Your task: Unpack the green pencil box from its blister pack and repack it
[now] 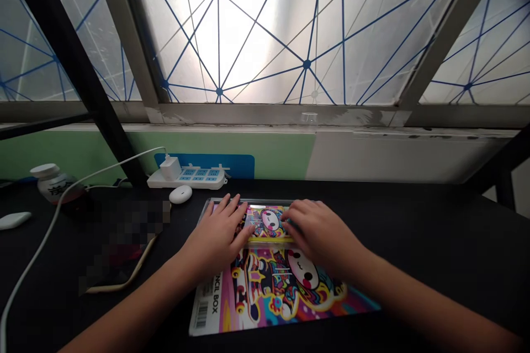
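A colourful cartoon-printed pencil box package lies flat on the black table in front of me. At its far end sits a smaller box with the same cartoon print. My left hand rests on the left part of that smaller box, fingers stretched forward and slightly spread. My right hand lies on its right part, fingers curved down over the edge. Both hands touch the smaller box from above; I cannot see anything gripped.
A white power strip with a plugged charger and white cable sits at the back. A small white oval device lies beside it. A white-capped bottle stands at the far left. A window fills the background.
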Motion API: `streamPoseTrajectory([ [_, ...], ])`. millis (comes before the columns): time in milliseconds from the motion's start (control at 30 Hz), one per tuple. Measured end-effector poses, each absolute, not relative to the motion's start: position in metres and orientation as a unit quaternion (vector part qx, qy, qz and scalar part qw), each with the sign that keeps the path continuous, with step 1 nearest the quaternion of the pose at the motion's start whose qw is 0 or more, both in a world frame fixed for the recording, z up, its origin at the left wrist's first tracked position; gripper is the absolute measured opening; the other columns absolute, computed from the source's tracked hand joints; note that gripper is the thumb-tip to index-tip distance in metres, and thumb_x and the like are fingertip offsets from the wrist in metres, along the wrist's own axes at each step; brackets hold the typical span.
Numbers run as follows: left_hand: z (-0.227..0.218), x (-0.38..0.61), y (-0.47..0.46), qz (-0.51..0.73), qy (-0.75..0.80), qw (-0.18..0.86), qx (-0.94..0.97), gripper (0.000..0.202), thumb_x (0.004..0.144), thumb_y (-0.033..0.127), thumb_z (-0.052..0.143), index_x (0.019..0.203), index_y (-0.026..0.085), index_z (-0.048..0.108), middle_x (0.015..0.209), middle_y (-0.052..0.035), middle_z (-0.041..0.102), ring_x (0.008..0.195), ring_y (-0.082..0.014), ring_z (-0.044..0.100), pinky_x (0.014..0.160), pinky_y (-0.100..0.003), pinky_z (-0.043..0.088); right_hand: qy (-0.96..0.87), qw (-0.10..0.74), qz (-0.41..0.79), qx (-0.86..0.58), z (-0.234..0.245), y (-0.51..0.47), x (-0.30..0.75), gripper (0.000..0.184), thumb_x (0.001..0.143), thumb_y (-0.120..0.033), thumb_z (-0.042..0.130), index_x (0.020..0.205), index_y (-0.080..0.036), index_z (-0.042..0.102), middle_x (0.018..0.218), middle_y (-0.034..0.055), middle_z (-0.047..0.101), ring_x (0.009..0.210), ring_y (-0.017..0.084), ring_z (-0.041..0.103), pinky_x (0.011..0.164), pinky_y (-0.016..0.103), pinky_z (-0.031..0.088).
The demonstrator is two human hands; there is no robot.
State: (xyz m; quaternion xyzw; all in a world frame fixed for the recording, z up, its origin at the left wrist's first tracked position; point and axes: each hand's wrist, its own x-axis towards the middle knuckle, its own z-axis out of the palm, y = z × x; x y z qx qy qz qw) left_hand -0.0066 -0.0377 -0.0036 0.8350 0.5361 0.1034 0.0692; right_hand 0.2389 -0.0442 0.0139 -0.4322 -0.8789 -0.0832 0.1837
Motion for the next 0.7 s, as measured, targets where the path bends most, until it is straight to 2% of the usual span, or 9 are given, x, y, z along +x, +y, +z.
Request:
streamPoseTrajectory([
  [33,-0.003,-0.007,-0.038,0.103,0.536,0.07,0.835,0.066,0.101,0.059,0.032,0.153,0.018,0.039,0.162,-0.0105,0.028,0.151,-0.0347,0.019,0.118,-0.062,0.022,-0.874,0.163,-0.072,-0.452,0.015,-0.035,0.246,0.021,0.097,-0.03,0.054,0.099,-0.017,0.07,0.091,0.0099,0.067,0.082,0.024,0.061,0.071,0.037,0.045],
  [100,-0.002,-0.006,-0.037,0.101,0.537,0.071,0.835,0.066,0.101,0.059,0.031,0.153,0.019,0.039,0.163,-0.0101,0.028,0.151,-0.0344,0.019,0.118,-0.062,0.021,-0.869,0.139,-0.023,-0.475,0.017,-0.022,0.258,0.032,0.093,-0.043,0.06,0.111,-0.018,0.069,0.099,0.011,0.066,0.09,0.026,0.061,0.075,0.038,0.048],
  [200,-0.002,-0.006,-0.038,0.099,0.537,0.067,0.835,0.065,0.101,0.059,0.03,0.152,0.021,0.041,0.162,-0.0093,0.03,0.151,-0.034,0.02,0.118,-0.062,0.022,-0.864,0.121,0.07,-0.484,0.019,-0.014,0.267,0.052,0.088,-0.06,0.061,0.121,-0.02,0.066,0.111,0.0126,0.063,0.099,0.029,0.059,0.081,0.042,0.051],
  [300,0.0,-0.005,-0.039,0.098,0.536,0.059,0.836,0.061,0.102,0.057,0.031,0.151,0.022,0.044,0.162,-0.009,0.032,0.151,-0.0336,0.022,0.117,-0.063,0.022,-0.855,0.104,0.133,-0.491,0.023,-0.012,0.27,0.066,0.083,-0.07,0.06,0.127,-0.021,0.063,0.119,0.0137,0.058,0.105,0.032,0.056,0.087,0.046,0.05],
  [567,-0.002,-0.006,-0.038,0.116,0.528,0.06,0.839,0.056,0.102,0.053,0.035,0.148,0.024,0.047,0.16,-0.0098,0.036,0.15,-0.035,0.025,0.117,-0.065,0.018,-0.844,0.086,0.185,-0.496,0.023,-0.004,0.269,0.075,0.073,-0.073,0.068,0.127,-0.023,0.062,0.122,0.0125,0.053,0.113,0.034,0.05,0.097,0.048,0.044],
  [700,-0.002,-0.006,-0.038,0.132,0.524,0.07,0.839,0.053,0.102,0.051,0.039,0.146,0.023,0.048,0.158,-0.0115,0.04,0.149,-0.0357,0.028,0.117,-0.065,0.017,-0.838,0.112,0.157,-0.511,0.016,-0.005,0.266,0.063,0.073,-0.067,0.073,0.116,-0.023,0.066,0.116,0.0114,0.055,0.109,0.033,0.052,0.095,0.05,0.044],
])
